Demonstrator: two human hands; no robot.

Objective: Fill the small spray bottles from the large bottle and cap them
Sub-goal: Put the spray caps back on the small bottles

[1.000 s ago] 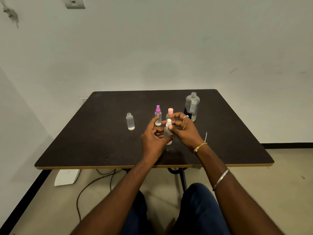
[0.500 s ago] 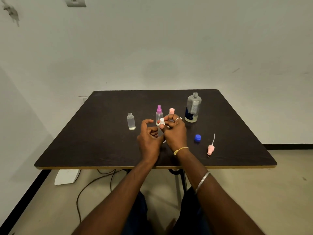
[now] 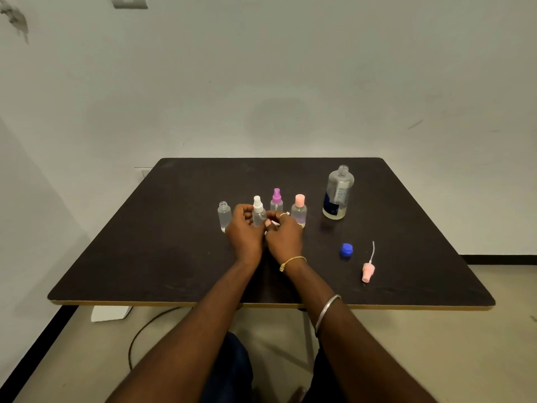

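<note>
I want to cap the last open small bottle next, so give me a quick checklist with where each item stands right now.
1. White-topped bottle upright, between left hand and right hand: ok.
2. Its sprayer fully tightened: cannot tell.
3. Open small bottle upright, liquid inside: ok.
4. Loose pink sprayer lying within sight on the table: ok.
5. Hands free to pick it up: not ok.
6. Large bottle capped: not ok; blue cap lies beside.

Dark table (image 3: 174,257) bears 4 small bottles (image 3: 224,216), large bottle (image 3: 338,193), blue cap (image 3: 346,251), pink sprayer (image 3: 368,270)
</note>
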